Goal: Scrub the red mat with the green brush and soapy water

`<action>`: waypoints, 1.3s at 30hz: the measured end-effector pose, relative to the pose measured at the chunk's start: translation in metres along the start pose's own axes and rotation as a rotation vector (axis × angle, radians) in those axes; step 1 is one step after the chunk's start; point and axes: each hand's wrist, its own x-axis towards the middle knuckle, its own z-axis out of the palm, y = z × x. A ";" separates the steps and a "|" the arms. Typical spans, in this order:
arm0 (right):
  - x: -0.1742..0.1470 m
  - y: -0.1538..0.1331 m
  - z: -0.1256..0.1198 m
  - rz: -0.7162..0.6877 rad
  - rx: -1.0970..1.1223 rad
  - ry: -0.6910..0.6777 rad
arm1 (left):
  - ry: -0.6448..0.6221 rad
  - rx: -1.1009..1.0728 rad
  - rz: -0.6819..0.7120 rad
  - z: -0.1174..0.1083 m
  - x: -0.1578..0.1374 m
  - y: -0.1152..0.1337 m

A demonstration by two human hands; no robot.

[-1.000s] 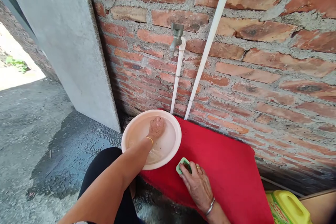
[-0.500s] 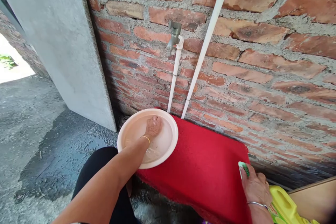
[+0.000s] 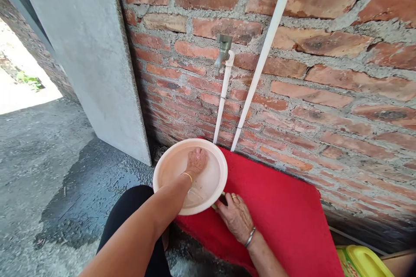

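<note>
A pale pink plastic basin point(image 3: 158, 173) holding some water stands at the left end of a red-covered surface point(image 3: 279, 207). My left hand point(image 3: 196, 162), with a gold bangle at the wrist, reaches into the basin. Its fingers are bent together against the inside; what they hold, if anything, is hidden. Beside the basin's right rim is my right hand point(image 3: 237, 216), wearing a ring and a silver bangle. It is closed on a small greenish piece point(image 3: 222, 194), mostly covered by the fingers, its kind unclear.
Behind the basin are a brick wall point(image 3: 208, 69), a tap point(image 3: 222, 52) and white pipes point(image 3: 260, 69). A grey slab point(image 3: 87, 52) leans at left over wet concrete floor point(image 3: 87, 190). A yellow plastic container point(image 3: 364, 259) stands at lower right.
My right hand has moved left from the red surface's far right end to the basin's rim, carrying the small green piece. My left hand stays in the basin. The view has shifted slightly.
</note>
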 end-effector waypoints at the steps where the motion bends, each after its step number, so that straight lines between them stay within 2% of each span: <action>1: 0.004 0.000 0.004 -0.015 0.009 0.002 | -0.002 0.004 0.002 0.000 0.000 0.000; 3: 0.009 0.013 0.012 0.006 -0.009 -0.015 | -0.001 0.010 -0.001 -0.001 0.000 0.000; 6: 0.011 0.058 0.019 0.156 -0.112 -0.101 | -0.001 0.011 -0.008 -0.002 0.000 0.001; 10: -0.011 0.138 0.012 0.560 -0.261 -0.304 | -0.006 0.008 -0.007 -0.003 -0.001 0.001; 14: -0.066 0.200 -0.011 0.990 -0.346 -0.382 | -0.016 0.020 -0.012 -0.004 0.000 0.001; 18: -0.123 0.229 -0.035 1.263 -0.304 -0.428 | -0.002 0.007 -0.011 -0.003 -0.001 0.002; 21: -0.141 0.230 -0.043 1.330 -0.302 -0.450 | 0.013 -0.006 -0.013 -0.001 -0.001 0.002; 23: -0.135 0.219 -0.039 1.240 -0.323 -0.394 | 0.019 -0.015 -0.015 0.000 -0.001 0.002; 25: -0.117 0.198 -0.032 1.033 -0.319 -0.310 | 0.016 -0.022 -0.018 0.000 0.000 0.001; 30: -0.049 0.106 -0.010 0.238 -0.104 -0.141 | -0.001 -0.020 -0.026 -0.002 0.000 0.002; 32: -0.025 0.071 -0.003 0.020 -0.019 -0.089 | 0.000 -0.028 -0.027 -0.004 0.000 0.002; 35: 0.003 0.045 0.008 -0.092 0.050 -0.042 | -0.008 -0.024 -0.022 -0.006 -0.001 0.003; 39: 0.031 0.048 0.026 -0.077 0.057 -0.067 | -0.038 0.000 -0.022 -0.007 -0.001 0.003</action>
